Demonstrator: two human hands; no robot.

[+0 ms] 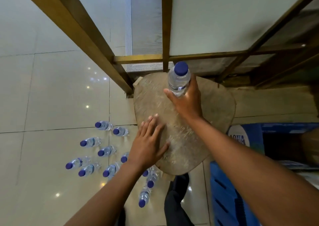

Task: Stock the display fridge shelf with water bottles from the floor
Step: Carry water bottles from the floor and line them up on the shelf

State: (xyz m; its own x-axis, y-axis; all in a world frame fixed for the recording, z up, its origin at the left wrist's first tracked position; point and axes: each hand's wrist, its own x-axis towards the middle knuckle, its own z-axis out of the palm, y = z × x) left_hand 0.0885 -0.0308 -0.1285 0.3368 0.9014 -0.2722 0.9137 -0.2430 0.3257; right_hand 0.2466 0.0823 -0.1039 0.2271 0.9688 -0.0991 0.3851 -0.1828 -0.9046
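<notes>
Head view looks straight down: a water bottle [179, 79] with a blue cap is upright in the right hand [187, 99], whose thumb and fingers curl round its lower body, holding it above the far part of a worn round wooden stool [215, 105]. The left hand [148, 144] lies flat on the stool's near left part, fingers straight and slightly spread, thumb out to the side, holding nothing. Both bare forearms reach in from the bottom edge.

On the tiled floor [43, 96] to the left of the stool stands a loose cluster of bottles [96, 155], all clear with blue caps, upright and mostly apart from one another; a few at the near right of the cluster are partly hidden by the left forearm and the stool's rim. Just beyond the stool rises a brass-coloured metal frame [96, 36] with pale panels between its bars. To the right of the stool sits a blue carton [255, 136] with a white label, and nearer, a blue plastic crate [227, 196], both cut off by the picture's edge. A dark trouser leg [174, 203] shows between the forearms
</notes>
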